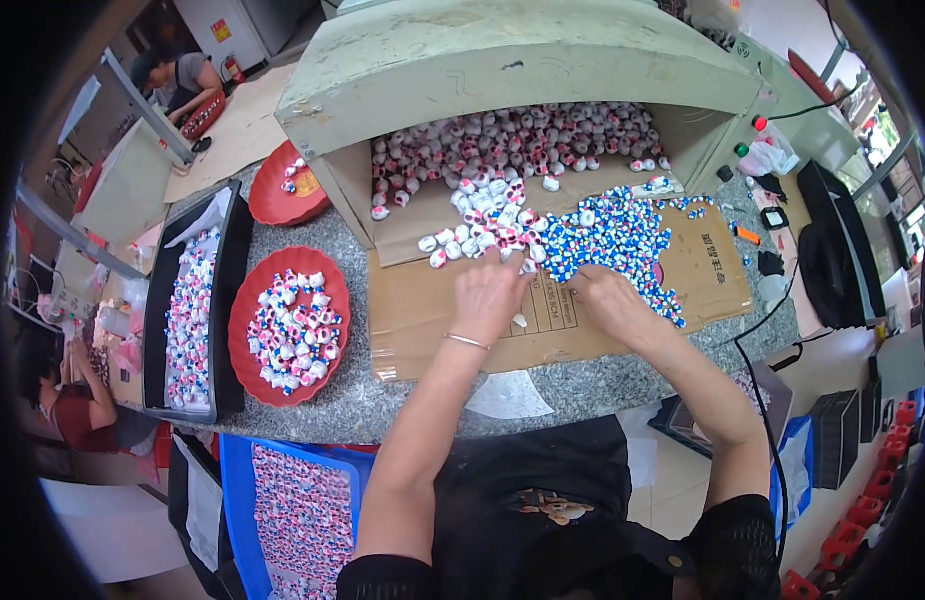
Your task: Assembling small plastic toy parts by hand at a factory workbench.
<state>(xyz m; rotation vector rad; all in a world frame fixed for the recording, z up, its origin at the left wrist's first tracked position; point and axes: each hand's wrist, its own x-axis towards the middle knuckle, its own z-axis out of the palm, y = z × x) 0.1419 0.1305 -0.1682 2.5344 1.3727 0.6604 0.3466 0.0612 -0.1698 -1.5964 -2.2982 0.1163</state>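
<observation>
Over a flat cardboard sheet (pixel 423 320), my left hand (pixel 491 295) reaches the near edge of a heap of small white-and-pink figure pieces (pixel 498 205). Its fingers are bent together at the pieces, and what they grip is hidden. My right hand (pixel 613 300) is at the near side of a pile of tiny blue-and-white pieces (pixel 608 235). Those fingers are pinched together; anything between them is too small to make out. A small gap of cardboard separates the two hands.
A pale green hooded box (pixel 523 60) holds a deep bank of white-and-pink pieces (pixel 513 145). Left stand a red bowl of joined pieces (pixel 290 325), another red bowl (pixel 288 185) and a black tray (pixel 193 310). A blue crate (pixel 303 520) sits below; a cable (pixel 763 400) hangs right.
</observation>
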